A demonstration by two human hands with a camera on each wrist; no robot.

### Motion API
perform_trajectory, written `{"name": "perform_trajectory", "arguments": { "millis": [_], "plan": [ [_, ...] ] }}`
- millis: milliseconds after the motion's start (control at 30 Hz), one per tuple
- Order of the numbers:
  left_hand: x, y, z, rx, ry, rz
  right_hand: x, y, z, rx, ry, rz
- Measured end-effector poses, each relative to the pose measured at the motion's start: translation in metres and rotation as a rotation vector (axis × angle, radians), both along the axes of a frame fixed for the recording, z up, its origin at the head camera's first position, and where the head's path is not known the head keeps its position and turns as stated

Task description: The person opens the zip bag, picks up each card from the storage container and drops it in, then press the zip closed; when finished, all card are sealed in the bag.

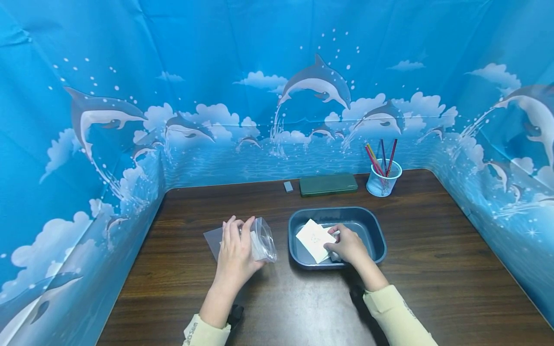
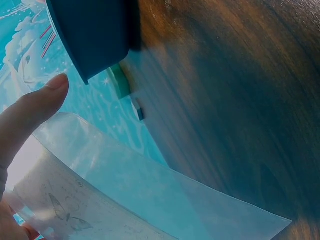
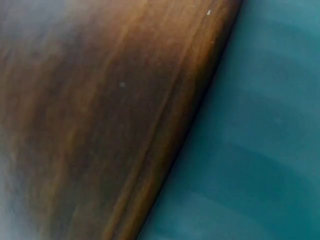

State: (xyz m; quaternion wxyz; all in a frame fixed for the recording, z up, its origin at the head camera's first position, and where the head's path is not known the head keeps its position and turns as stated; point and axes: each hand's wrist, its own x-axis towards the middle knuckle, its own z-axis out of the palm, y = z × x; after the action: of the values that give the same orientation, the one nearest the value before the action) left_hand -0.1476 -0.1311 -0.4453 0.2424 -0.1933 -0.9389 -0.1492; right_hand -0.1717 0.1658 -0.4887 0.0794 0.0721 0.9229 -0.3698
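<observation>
Pinching on one side, wrapping on the other

With our right hand (image 1: 348, 244) we have thumb and finger closed together on the edge of a white square of paper (image 1: 310, 240) in the dark blue tray (image 1: 377, 226). We cannot tell whether it is lifted or resting, and the right wrist view misses the pinch. Our left hand (image 1: 235, 250) is curled round a clear plastic bag (image 1: 268, 242) just left of the tray; the left wrist view shows a printed sheet (image 2: 65, 205) that seems to lie inside it.

We judge the paper light, thin and easy to crease: best taken by an edge or corner, with a soft pinch off the faint drawing. The bag looks floppy and slippery, so we would hold it near its mouth, thumb on one side, fingers on the other, without crushing the sheet.
</observation>
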Motion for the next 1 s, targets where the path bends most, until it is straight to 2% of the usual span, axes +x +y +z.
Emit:
{"name": "perform_trajectory", "arguments": {
  "millis": [233, 633, 1000],
  "plan": [
    [-0.001, 0.000, 0.000, 0.008, 0.033, -0.013, 0.000, 0.000, -0.001, 0.024, 0.057, -0.036],
    [0.000, 0.000, 0.001, 0.010, 0.018, -0.011, 0.004, 0.001, 0.007, 0.023, 0.213, -0.060],
    [0.001, 0.002, 0.002, 0.015, -0.033, -0.003, 0.013, -0.003, 0.030, -0.005, 0.465, -0.100]
  ]
}}
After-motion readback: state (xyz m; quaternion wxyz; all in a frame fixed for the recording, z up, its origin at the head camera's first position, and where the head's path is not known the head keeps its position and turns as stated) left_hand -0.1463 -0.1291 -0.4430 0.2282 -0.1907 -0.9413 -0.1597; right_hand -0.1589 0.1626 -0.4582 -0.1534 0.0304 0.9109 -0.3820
